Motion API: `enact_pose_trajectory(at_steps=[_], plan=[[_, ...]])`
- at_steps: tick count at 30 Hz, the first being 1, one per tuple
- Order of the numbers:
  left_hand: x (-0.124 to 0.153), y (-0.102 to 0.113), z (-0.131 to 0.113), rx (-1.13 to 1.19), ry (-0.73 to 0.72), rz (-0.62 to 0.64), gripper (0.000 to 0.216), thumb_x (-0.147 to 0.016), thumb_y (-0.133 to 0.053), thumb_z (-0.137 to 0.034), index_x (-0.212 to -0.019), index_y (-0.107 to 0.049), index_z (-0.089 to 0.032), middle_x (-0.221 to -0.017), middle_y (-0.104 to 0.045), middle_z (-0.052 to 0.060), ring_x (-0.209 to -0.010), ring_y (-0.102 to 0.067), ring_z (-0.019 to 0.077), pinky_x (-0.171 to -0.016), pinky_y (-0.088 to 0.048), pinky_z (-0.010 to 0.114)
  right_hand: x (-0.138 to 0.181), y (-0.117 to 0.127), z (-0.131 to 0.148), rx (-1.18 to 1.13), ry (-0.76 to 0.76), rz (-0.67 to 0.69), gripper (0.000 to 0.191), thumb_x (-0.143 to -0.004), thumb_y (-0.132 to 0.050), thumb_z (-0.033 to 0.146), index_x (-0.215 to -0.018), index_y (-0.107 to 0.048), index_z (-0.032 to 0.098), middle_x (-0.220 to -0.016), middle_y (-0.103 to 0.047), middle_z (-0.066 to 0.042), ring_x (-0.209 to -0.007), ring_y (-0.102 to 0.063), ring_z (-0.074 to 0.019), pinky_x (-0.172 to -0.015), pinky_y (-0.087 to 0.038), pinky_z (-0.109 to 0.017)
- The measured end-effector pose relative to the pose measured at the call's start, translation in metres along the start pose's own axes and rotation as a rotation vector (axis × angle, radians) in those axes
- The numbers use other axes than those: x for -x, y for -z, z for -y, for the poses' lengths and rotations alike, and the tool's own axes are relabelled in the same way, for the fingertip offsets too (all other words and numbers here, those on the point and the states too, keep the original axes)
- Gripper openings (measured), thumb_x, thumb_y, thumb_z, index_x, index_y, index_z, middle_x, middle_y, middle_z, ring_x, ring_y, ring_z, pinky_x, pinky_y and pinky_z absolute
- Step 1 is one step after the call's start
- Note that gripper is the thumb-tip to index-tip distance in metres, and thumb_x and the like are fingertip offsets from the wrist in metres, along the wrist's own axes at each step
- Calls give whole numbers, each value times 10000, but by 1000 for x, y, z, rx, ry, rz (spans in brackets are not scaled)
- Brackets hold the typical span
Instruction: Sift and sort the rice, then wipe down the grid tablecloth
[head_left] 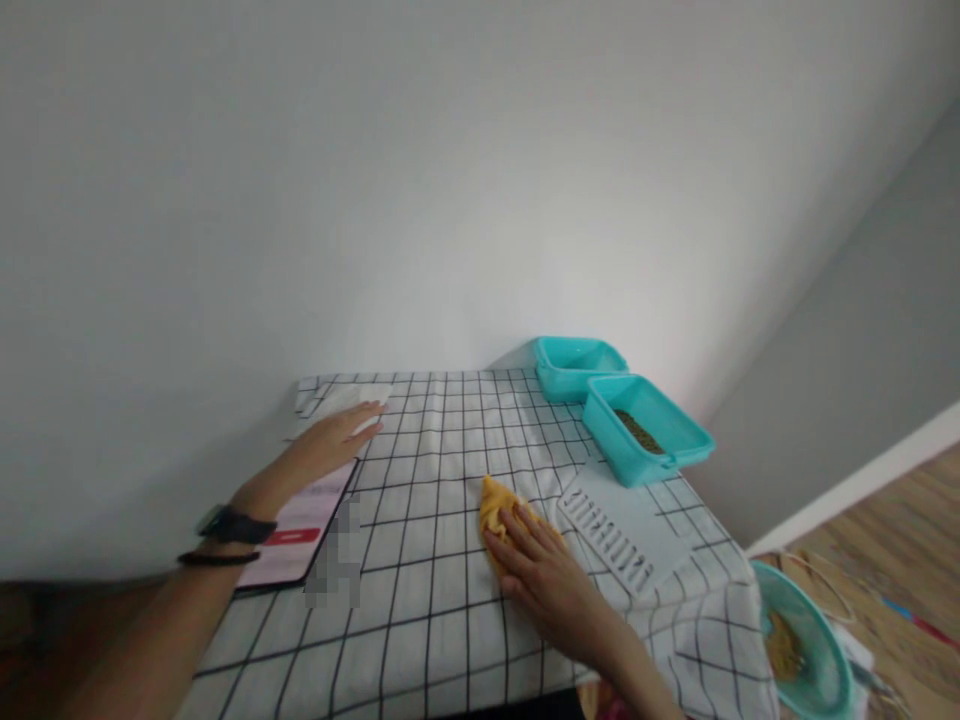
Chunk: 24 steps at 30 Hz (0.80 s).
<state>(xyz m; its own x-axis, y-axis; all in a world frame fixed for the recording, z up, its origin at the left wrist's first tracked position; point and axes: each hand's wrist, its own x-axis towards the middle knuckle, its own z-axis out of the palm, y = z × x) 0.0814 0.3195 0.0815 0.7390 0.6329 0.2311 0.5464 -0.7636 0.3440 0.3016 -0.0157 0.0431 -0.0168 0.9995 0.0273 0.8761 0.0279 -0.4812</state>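
Pressing down flat on a yellow cloth point(498, 512), the right hand point(541, 582) is seen near the middle of the table point(420, 620), a little toward its near edge. The fingers point(517, 535) are spread and laid over the cloth, not curled around it, so nothing is clamped; the cloth is bunched beneath and ahead of the fingertips, touching the checked tablecloth point(450, 440) by which the table is covered.

The left hand point(330, 445) is laid open, palm down, near the far left corner of the table, its fingertips resting on a white sheet point(337, 400) that lies at that corner. Nothing is gripped by it. A dark watch point(232, 524) and a thin band are worn at the wrist. Just beside the wrist, along the left edge, a tablet point(296, 535) with a pale screen and a red bar is placed flat.

At the far right corner two turquoise boxes are set, touching or nearly so: the farther box point(574, 365) against the wall, and the nearer box point(652, 425) holding something dark and grainy. Just before the nearer box, along the right edge, a white slotted lid point(622, 525) is laid flat, close to the right hand but apart from it. Beyond the near right corner, lower down, a turquoise bowl point(814, 650) with yellowish contents is visible above a wooden floor.
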Motion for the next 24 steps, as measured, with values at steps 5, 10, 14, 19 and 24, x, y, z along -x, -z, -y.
enact_pose_trajectory(at_steps=[5,10,14,19,24], plan=[[24,-20,-126,33,-309,211,617,-1029,-433,-514,-1576,-422,-229,-1665,-441,81,-1530,-401,253,-1272,-292,430,-6,36,-29,-90,46,-38,500,-1075,-496,281,-1572,-484,234,-1702,-339,-105,-1598,-221,-273,-1267,-267,-542],[56,-56,-185,53,-554,433,708,-940,-671,-421,-1583,-414,-275,-1660,-424,95,-1541,-366,291,-1269,-324,458,33,36,-55,-156,-15,-265,481,-1095,-439,386,-1570,-478,326,-1727,-285,-60,-1579,-287,-251,-1249,-309,-543],[60,-68,-185,34,-622,456,712,-973,-629,-410,-1612,-351,-263,-1695,-325,148,-1576,-245,352,-1285,-266,573,88,-3,-93,114,-219,-365,760,-968,-646,333,-1649,-310,369,-1732,-239,-86,-1587,-218,-360,-1217,-279,-679],[60,-71,-204,15,-702,453,798,-940,-673,-469,-1616,-335,-214,-1681,-341,214,-1568,-250,386,-1267,-318,584,156,-22,-131,270,-130,-271,886,-943,-610,166,-1652,-168,459,-1692,-322,-25,-1523,-376,-328,-1157,-461,-550],[51,-100,-249,74,-887,403,742,-978,-598,-486,-1597,-354,-157,-1661,-395,217,-1573,-283,333,-1293,-296,515,218,6,-142,246,-184,-597,720,-1020,-410,128,-1601,-298,537,-1493,-624,32,-1364,-599,-269,-1062,-572,-454]])
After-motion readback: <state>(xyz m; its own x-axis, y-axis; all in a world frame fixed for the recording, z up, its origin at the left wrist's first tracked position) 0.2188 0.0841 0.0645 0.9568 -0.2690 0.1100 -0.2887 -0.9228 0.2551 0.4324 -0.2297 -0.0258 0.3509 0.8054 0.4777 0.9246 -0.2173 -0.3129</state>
